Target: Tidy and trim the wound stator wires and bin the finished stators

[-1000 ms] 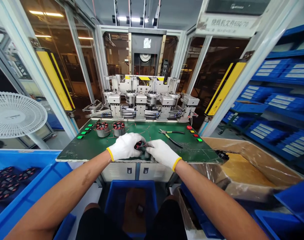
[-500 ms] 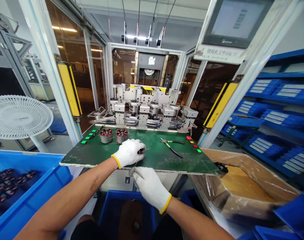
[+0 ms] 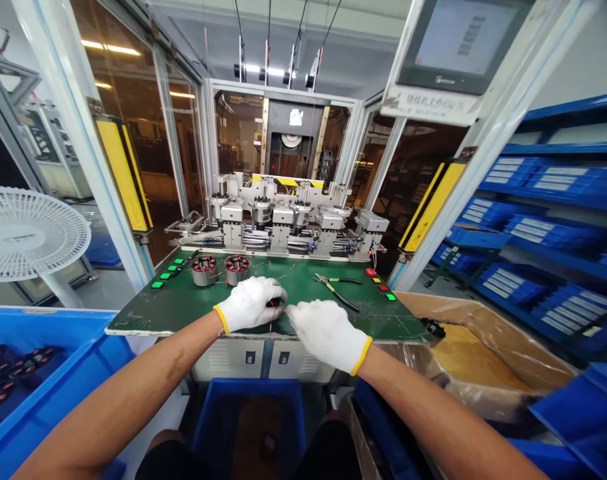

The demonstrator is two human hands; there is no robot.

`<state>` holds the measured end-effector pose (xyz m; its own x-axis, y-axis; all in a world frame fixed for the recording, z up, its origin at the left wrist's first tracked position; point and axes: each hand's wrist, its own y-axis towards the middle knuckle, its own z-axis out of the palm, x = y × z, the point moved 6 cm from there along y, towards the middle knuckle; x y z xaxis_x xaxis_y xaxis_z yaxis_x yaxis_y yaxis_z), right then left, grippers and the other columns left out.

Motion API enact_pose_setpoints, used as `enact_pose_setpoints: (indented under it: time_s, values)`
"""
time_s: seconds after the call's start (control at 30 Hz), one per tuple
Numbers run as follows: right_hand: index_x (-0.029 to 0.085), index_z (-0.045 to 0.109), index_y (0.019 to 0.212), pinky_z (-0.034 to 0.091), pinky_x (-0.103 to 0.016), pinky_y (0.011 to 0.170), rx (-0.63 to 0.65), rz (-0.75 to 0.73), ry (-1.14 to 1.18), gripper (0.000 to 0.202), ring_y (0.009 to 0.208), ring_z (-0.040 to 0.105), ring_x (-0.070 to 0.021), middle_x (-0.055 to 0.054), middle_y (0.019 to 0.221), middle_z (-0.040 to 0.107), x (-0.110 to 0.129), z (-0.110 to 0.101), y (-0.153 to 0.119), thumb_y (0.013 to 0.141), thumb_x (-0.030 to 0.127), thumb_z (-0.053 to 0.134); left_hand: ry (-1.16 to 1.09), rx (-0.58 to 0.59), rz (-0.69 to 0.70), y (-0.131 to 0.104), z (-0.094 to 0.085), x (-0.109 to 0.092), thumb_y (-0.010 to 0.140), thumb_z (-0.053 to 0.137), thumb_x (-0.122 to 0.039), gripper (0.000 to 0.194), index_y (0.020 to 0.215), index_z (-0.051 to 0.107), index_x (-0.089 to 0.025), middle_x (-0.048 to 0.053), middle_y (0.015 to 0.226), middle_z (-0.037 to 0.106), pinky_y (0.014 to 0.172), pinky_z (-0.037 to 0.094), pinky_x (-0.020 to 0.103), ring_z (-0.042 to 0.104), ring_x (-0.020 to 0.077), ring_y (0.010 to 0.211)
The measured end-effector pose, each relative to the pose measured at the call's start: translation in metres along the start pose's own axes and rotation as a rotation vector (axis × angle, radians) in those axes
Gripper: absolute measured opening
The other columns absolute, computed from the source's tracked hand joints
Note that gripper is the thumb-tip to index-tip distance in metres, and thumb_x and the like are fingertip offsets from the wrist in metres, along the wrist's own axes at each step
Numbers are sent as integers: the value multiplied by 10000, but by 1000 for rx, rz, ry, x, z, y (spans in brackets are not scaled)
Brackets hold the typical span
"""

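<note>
My left hand point(image 3: 253, 303), in a white knit glove with a yellow cuff, is closed around a motor stator point(image 3: 274, 303) at the front of the green worktop point(image 3: 156, 313). Most of that stator is hidden by the fingers. My right hand point(image 3: 323, 327), gloved alike, is just to the right with thumb and fingers pinched together near the stator; whatever they hold is too small to name. Two wound stators with red and black tops, a left one point(image 3: 204, 272) and a right one point(image 3: 237, 270), stand upright behind my left hand. Loose copper wires trail around them.
Pliers point(image 3: 336, 288) with green and black handles lie open on the right. Push buttons point(image 3: 383, 288) line both worktop sides. A winding machine point(image 3: 283, 223) stands behind. A blue bin point(image 3: 90, 353) holds several stators at left; a plastic-lined carton point(image 3: 503, 320) stands at right.
My right hand has moved up and to the right, from below the worktop's front edge to beside the held stator. My left hand keeps its hold. The whole view has shifted slightly.
</note>
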<state>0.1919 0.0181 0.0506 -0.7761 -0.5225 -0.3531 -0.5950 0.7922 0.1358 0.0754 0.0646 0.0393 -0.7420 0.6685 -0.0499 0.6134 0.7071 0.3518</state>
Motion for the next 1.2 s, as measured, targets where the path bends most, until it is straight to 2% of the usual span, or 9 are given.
enact_pose_setpoints:
  time_s: [0.1,0.17,0.27,0.4,0.63,0.8,0.97,1.07,1.2]
  values:
    - [183,587,914,448,-333,615,-25,-59,45,149,746,631,-270,-75,839,637,1,0,-2,916,239,449,3,11,2,-1,-3,0,831,550,-384,270,1041,657,-253,49,1007,662,809,467,341,611,218,939]
    - [190,596,909,444,-331,624,-35,-54,68,188,764,630,-264,-67,867,641,-4,1,0,935,273,429,61,-65,13,-5,-10,-2,822,568,-410,306,1060,645,-232,72,1086,645,844,454,369,584,241,997]
    - [198,604,924,432,-325,637,-45,-35,88,224,779,624,-251,-61,893,639,-13,7,6,952,295,405,211,-156,157,-23,-18,-17,852,533,-364,287,1095,622,-239,73,1207,608,826,438,394,563,252,998]
    - [195,595,934,414,-316,638,-67,-30,118,192,780,611,-241,-59,897,628,-15,16,9,936,292,430,310,-48,408,-55,-14,-40,900,393,-187,299,1104,608,-226,45,1141,656,724,451,353,597,198,842]
    - [173,548,1133,366,-332,657,-171,-102,-3,292,795,576,-248,-97,892,594,-17,15,16,920,139,352,340,0,468,-75,-24,-45,867,332,-146,413,1195,580,-189,111,1160,646,859,474,354,594,229,1025]
    - [131,568,1061,357,-357,676,-176,-138,-39,292,822,570,-266,-134,885,589,-17,23,25,923,125,310,215,-1,261,-79,-17,-27,841,314,-136,473,1212,587,-242,86,968,688,772,518,354,631,220,882]
    - [166,576,1017,391,-350,670,-107,-105,59,209,812,606,-272,-105,874,626,-13,37,25,873,144,426,-188,-100,-160,-76,-34,-12,861,359,-211,398,1114,665,-244,45,926,709,746,530,300,653,173,816]
    - [159,575,941,425,-347,642,-56,-81,130,142,779,626,-279,-94,819,632,0,43,19,844,152,471,-461,-166,-447,-52,-49,-2,844,420,-252,344,1047,693,-204,27,790,695,612,505,249,632,147,697]
    - [124,554,920,466,-372,608,-63,52,204,132,749,638,-294,-132,777,621,29,42,10,853,151,444,-630,-165,-508,10,-43,-5,770,460,-233,332,985,701,-157,14,714,670,538,470,225,570,112,565]
